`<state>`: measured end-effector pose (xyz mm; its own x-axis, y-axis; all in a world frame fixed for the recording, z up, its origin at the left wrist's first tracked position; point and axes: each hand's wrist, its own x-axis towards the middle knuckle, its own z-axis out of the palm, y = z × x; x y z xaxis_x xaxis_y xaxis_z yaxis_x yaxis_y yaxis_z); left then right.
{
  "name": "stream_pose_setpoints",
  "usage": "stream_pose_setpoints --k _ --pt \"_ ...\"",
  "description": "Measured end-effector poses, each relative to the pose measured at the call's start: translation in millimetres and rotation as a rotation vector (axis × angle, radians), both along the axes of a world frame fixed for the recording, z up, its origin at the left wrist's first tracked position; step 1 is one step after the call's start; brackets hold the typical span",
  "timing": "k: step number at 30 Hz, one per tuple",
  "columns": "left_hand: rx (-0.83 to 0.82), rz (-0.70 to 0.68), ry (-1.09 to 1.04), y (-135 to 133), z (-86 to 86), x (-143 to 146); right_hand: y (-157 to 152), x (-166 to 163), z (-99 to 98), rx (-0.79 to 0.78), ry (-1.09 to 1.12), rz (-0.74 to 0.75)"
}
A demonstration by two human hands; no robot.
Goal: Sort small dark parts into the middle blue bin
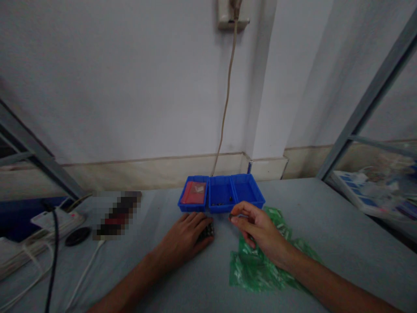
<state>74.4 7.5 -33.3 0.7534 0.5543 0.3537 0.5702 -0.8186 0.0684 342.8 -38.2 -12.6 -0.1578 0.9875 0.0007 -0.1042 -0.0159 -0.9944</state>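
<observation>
My left hand (189, 234) lies low on the table, its fingers and thumb curled round a cluster of small dark metallic pieces (208, 230). The palm and fingers partly cover these pieces, and their exact kind is too small to make out. Thumb and forefinger of my right hand (256, 226) pinch one small dark piece (231, 216), held just in front of the blue bins. In the middle blue bin (221, 186) a few similar small pieces lie near the front. Crumpled green plastic packaging (254, 269) lies beneath and beside my right hand.
The left blue bin (180, 202) holds a red plastic packet (194, 192); the right blue bin (248, 188) adjoins the middle one. A round black disc (78, 236), a pixelated object (119, 215) and cables lie at left. Metal frame posts (365, 98) flank the table before a wall.
</observation>
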Motion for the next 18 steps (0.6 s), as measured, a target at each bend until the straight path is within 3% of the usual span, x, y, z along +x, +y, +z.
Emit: stream_pose_setpoints --k 7,11,14,18 --pt "0.006 -0.001 -0.006 1.3 -1.5 -1.5 -0.9 -3.9 4.2 -0.156 0.282 -0.004" --pt "-0.010 0.003 0.006 1.7 -1.1 -1.6 1.7 -3.7 5.0 -0.221 0.368 0.074" --pt "-0.024 0.008 0.018 1.3 -0.2 -1.1 1.8 -3.8 4.2 -0.204 0.338 0.023" --pt "-0.046 0.008 0.015 0.3 2.9 -0.7 0.5 -3.1 1.8 -0.060 0.091 -0.023"
